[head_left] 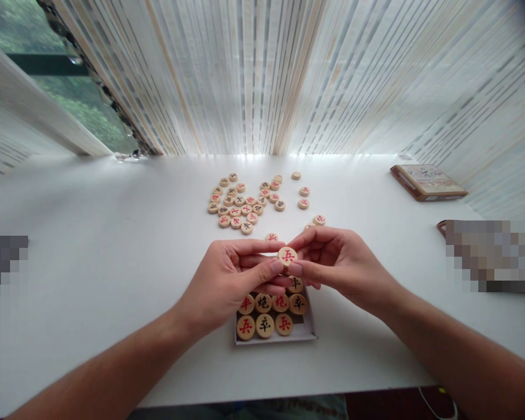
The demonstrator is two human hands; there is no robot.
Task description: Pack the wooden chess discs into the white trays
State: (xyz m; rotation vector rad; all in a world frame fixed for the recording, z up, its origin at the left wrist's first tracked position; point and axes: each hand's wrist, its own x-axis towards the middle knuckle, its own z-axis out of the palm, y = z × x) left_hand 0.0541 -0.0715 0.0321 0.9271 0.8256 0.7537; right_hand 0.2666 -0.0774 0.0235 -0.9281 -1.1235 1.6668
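Note:
My left hand and my right hand meet above a small shallow white box near the table's front edge. Together they pinch one round wooden chess piece with a red character, face up between the fingertips of both hands. Inside the box, several wooden pieces with red or black characters lie flat in rows, partly hidden under my hands. A loose scatter of the same pieces lies farther back on the white table.
A flat brown box lid rests at the back right. A few stray pieces lie between the scatter and my hands. Striped curtains hang behind the table, and a window shows at the far left.

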